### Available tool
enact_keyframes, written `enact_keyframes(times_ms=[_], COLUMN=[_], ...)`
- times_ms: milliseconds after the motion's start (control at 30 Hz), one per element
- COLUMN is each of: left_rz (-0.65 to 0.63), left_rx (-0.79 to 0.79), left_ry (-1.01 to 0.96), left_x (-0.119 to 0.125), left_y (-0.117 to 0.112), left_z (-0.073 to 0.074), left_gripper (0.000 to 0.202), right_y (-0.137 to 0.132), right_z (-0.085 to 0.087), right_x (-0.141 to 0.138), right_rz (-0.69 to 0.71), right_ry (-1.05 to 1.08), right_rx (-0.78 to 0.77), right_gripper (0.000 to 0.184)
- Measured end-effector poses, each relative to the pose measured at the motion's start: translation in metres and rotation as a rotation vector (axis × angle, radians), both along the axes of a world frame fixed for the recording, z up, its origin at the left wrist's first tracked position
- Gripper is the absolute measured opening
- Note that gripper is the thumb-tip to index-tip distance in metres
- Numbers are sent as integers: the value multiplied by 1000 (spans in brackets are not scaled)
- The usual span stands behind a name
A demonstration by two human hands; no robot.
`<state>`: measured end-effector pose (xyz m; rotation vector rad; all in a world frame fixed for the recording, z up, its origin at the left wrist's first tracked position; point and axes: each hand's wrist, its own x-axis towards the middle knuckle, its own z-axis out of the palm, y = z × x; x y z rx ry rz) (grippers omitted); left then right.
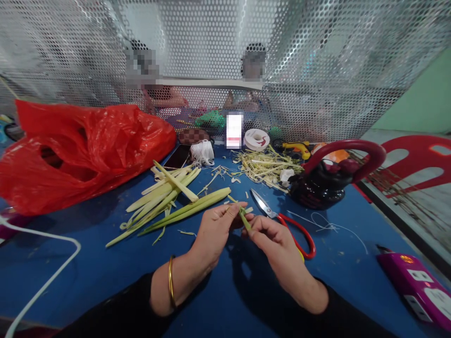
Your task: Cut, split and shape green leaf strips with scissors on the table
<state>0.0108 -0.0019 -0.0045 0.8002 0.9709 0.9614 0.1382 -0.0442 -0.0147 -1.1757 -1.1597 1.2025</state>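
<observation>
Slender green plant strip (pixel 245 219) was pinched in fingertips of both L hand (pixel 215 229) & R hand (pixel 275 240), above blue tabletop (pixel 355 270); red-handled steel scissors (pixel 272 214) were seen just beside R hand.

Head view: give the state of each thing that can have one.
Left hand, pinching green strip
Right hand, pinching the same strip
Scissors, lying down, apparently closed
Red bag, crumpled
Upright screen, lit
Power strip, switch glowing
Black pot, upright
Leaf strips, piled loosely
</observation>
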Motion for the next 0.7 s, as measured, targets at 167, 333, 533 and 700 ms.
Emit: enact_keyframes(times_ms=[167,333,533,700], left_rz=[16,-17,-60,-126], left_rx=[15,40,109,85], left_ry=[30,28,87,108], left_x=[-2,-4,-5,-6], left_y=[1,2,3,1], left_z=[-1,0,7,8], left_gripper=[29,31,24,19], right_y=[-2,1,4,5], right_z=[3,0,1,7], right_x=[1,5,7,7], right_rz=[8,-75,-101,-140], right_ry=[-169,-306,-317,-94], right_rx=[36,-22,-13,-3], right_gripper=[20,24,19,16])
